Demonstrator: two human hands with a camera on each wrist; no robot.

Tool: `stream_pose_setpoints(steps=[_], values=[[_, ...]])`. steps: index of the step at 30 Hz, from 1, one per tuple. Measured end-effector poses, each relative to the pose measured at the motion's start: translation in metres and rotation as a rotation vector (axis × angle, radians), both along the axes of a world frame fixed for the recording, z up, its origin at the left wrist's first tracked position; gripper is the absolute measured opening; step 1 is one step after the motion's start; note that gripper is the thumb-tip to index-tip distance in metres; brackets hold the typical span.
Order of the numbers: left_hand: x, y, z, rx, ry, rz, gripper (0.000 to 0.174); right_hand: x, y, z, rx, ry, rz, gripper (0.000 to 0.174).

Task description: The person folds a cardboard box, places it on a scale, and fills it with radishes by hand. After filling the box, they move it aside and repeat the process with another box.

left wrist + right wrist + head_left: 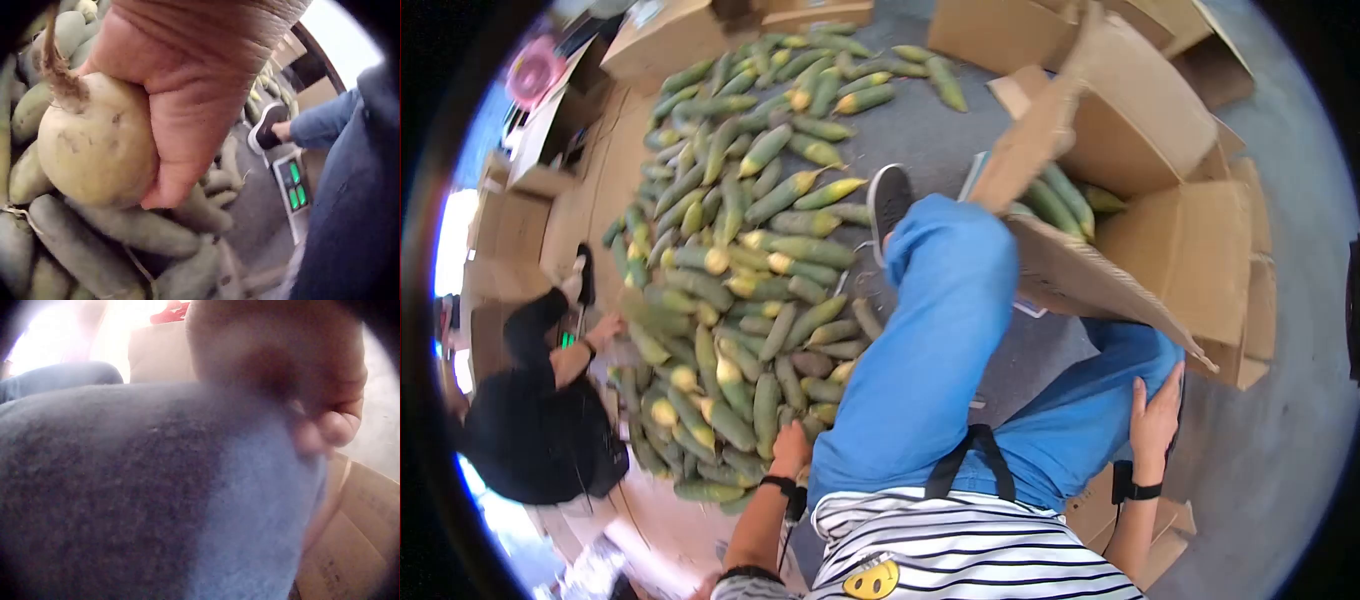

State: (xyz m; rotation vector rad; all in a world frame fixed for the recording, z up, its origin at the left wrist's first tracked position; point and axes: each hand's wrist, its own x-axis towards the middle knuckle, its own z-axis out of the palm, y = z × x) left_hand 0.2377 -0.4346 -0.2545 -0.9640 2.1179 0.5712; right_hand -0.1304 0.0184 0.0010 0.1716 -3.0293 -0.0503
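Left wrist view: I have a green radish in my left hand, thumb and fingers curled round it over the radish pile; I expect it to be firm, fairly heavy and perhaps slick, so I'd hold its thick body rather than the thin root tail, which could snap. My right hand rests with fingers laid over the jeans knee, near an open-topped cardboard box holding more radishes.

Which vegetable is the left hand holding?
The vegetable with a round, pale yellow end and a brown root, in the left wrist view. The left hand grips it; the green vegetables below lie loose.
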Motion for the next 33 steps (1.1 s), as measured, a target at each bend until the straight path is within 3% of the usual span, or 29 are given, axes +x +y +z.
stream_pose_setpoints(steps=[2,3,5,7,9,13,15,18,19,21,25,29,31,33], values=[[-0.017,-0.017,0.025,0.194,0.041,0.157,0.068,0.001,-0.005,0.004,-0.052,-0.019,-0.034,0.081],[-0.028,-0.027,0.039,0.256,0.084,0.132,0.074,0.001,-0.005,0.004,-0.072,-0.026,-0.047,0.082],[-0.074,-0.037,0.096,0.265,0.153,0.169,0.075,0.002,-0.015,0.014,-0.092,-0.083,-0.133,0.084],[-0.106,-0.057,0.138,0.281,0.407,0.334,0.078,0.003,-0.005,0.005,-0.07,-0.004,-0.09,0.086],[-0.156,-0.069,0.197,0.223,0.673,0.29,0.074,0.002,-0.009,0.007,-0.098,-0.052,-0.113,0.087],[-0.262,-0.033,0.343,0.061,1.258,-0.046,0.078,0.002,-0.005,0.003,-0.086,-0.044,-0.12,0.09],[-0.305,0.001,0.378,0.26,1.486,-0.061,0.082,0.004,-0.002,-0.005,-0.086,-0.009,-0.09,0.091],[-0.38,0.043,0.402,0.173,1.712,-0.554,0.076,0.003,-0.003,0.0,-0.09,-0.007,-0.083,0.091],[-0.403,0.053,0.406,0.133,1.768,-0.722,0.072,0.004,-0.006,0.003,-0.105,-0.044,-0.104,0.091],[-0.427,0.069,0.397,0.181,1.656,-0.688,0.063,0.003,-0.006,0.006,-0.109,-0.071,-0.11,0.091],[-0.41,0.04,0.372,0.194,1.709,-0.395,0.05,0.004,-0.006,0.006,-0.132,-0.043,-0.092,0.089],[-0.337,-0.036,0.294,0.175,1.299,-0.018,0.041,0.003,-0.005,0.003,-0.124,0.009,-0.043,0.079],[-0.279,-0.077,0.233,-0.01,1.07,-0.039,0.039,0.002,-0.006,0.004,-0.127,-0.013,-0.053,0.078],[-0.204,-0.107,0.163,-0.154,0.644,-0.031,0.037,0.003,-0.001,0.001,-0.122,-0.016,-0.069,0.077]])
